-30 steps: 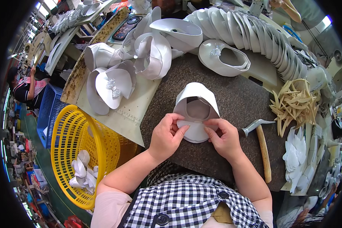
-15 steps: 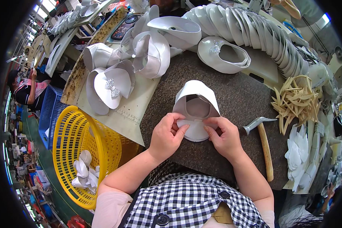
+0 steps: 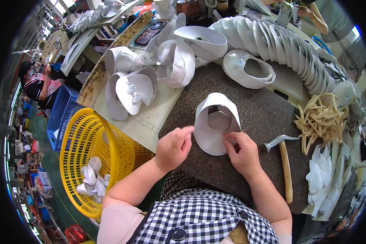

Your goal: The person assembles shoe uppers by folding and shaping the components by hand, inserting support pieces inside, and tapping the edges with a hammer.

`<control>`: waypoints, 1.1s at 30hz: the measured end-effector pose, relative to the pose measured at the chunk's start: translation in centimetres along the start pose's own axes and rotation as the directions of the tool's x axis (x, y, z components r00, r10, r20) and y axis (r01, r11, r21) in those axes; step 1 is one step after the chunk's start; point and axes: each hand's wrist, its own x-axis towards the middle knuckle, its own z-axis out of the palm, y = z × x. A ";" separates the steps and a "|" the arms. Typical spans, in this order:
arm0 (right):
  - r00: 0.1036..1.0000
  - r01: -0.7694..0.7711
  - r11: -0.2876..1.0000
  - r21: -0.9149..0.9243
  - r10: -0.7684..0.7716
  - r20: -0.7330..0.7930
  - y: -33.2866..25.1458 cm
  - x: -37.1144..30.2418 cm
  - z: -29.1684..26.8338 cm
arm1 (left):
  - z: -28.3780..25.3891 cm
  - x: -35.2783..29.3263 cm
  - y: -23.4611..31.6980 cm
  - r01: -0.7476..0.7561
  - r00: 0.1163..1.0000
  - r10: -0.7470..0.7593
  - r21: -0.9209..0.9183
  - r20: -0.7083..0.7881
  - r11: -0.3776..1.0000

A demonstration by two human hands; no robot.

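Observation:
A white shoe upper (image 3: 209, 136) lies on the dark stone slab in front of me, its rounded end away from me and its opening showing the inside. My right hand (image 3: 242, 152) pinches the near right rim of that opening between thumb and fingers. Just left of the upper is my left hand (image 3: 174, 147), apart from it and closed, its fingers curled in; whether anything is inside them is hidden. To the right of my right hand, a hammer (image 3: 286, 171) with a metal head and wooden handle lies on the slab.
Beyond lie a shoe upper with a sparkling ornament (image 3: 248, 69) and a long row of white uppers (image 3: 280, 49). At right is a pile of tan strips (image 3: 321, 122) above white pieces (image 3: 319, 179). A yellow basket (image 3: 118, 162) stands at left; a person (image 3: 38, 87) sits farther off.
My left hand has let go of the upper's near rim and drawn back left. My right hand still pinches the rim. The whole view has shifted slightly.

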 end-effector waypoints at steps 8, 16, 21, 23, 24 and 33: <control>1.000 0.020 0.998 -0.051 -0.021 -0.020 0.1 0.0 0.0 | 0.4 -1.5 5.5 -0.201 0.899 0.268 -0.219 0.346 0.955; 0.976 0.038 0.996 0.084 -0.019 -0.216 0.6 -1.0 -1.7 | 1.0 -1.2 6.6 -0.164 0.883 0.181 -0.078 0.432 0.983; 0.989 -0.049 0.980 -0.195 0.021 -0.143 0.7 -0.6 -0.5 | 1.5 -0.9 7.2 -0.080 0.914 0.079 -0.015 0.397 0.997; 0.993 -0.080 0.975 -0.206 0.059 -0.105 1.1 -0.1 -0.6 | 0.9 -1.5 5.9 -0.117 0.908 0.148 -0.100 0.391 0.988; 0.993 -0.076 0.975 -0.209 0.054 -0.109 1.2 0.0 -0.7 | 0.3 -1.9 5.2 -0.150 0.898 0.211 -0.183 0.385 0.972; 0.965 -0.246 0.633 0.734 0.230 0.126 1.7 -0.8 -1.5 | -1.4 -0.8 3.4 0.361 0.930 -0.279 -0.739 0.240 0.569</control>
